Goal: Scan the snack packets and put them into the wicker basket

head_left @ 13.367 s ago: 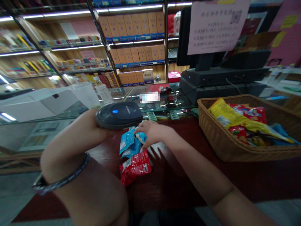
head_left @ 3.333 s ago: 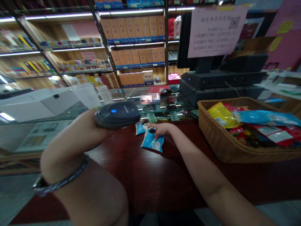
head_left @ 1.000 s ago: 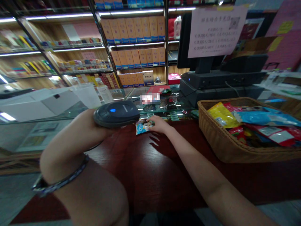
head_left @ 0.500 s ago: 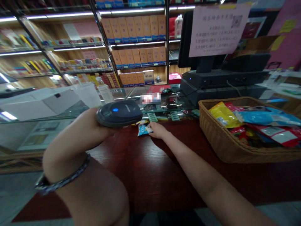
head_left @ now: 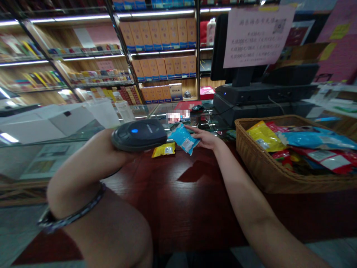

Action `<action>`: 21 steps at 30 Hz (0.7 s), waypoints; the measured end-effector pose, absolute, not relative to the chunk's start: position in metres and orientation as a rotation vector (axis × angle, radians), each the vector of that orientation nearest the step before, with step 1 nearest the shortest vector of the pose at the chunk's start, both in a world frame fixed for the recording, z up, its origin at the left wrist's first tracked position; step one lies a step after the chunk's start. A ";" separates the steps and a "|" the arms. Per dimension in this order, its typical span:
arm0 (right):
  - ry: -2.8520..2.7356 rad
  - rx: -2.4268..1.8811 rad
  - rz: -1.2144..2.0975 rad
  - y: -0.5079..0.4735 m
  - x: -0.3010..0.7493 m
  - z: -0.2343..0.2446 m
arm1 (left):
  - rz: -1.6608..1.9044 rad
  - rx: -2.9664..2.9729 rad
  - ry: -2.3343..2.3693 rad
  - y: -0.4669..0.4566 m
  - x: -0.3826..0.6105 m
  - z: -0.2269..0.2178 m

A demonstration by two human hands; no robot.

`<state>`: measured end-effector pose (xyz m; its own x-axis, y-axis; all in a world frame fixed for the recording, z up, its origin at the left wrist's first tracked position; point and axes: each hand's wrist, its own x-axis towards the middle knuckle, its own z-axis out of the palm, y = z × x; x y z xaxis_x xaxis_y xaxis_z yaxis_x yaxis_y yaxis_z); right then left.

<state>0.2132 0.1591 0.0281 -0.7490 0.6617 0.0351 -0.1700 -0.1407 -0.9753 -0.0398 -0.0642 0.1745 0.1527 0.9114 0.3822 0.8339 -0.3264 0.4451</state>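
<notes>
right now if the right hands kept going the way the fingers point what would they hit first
The blue foil packet just ahead of the right hand, lying right at its fingertips; depth is unclear, so they may already be touching it.

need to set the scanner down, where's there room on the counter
The widest free patch is the bare wood of the counter, with the yellow packet and blue packet behind it and your left arm and right arm either side. It's crowded along the back edge by those packets, and the basket is full.
</notes>
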 end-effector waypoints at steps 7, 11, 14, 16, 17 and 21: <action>-1.312 -0.419 1.833 0.166 0.205 0.028 | 0.884 2.281 1.763 -0.059 -0.042 0.172; -1.280 -0.451 1.753 0.163 0.203 0.036 | 0.880 2.315 1.745 -0.057 -0.039 0.171; -1.286 -0.475 1.678 0.161 0.205 0.041 | 0.861 2.294 1.767 -0.055 -0.035 0.172; -1.303 -0.507 1.637 0.160 0.206 0.043 | 0.856 2.274 1.773 -0.054 -0.033 0.172; -1.314 -0.511 1.621 0.159 0.207 0.044 | 0.857 2.269 1.759 -0.053 -0.033 0.172; -1.335 -0.417 1.603 0.155 0.212 0.046 | 0.886 2.266 1.703 -0.053 -0.034 0.171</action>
<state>0.2115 0.1553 0.0465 -0.4697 0.8277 0.3071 -0.4517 0.0735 -0.8891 -0.0337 -0.0528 0.1710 0.1709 0.9196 0.3537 0.8175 -0.3327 0.4701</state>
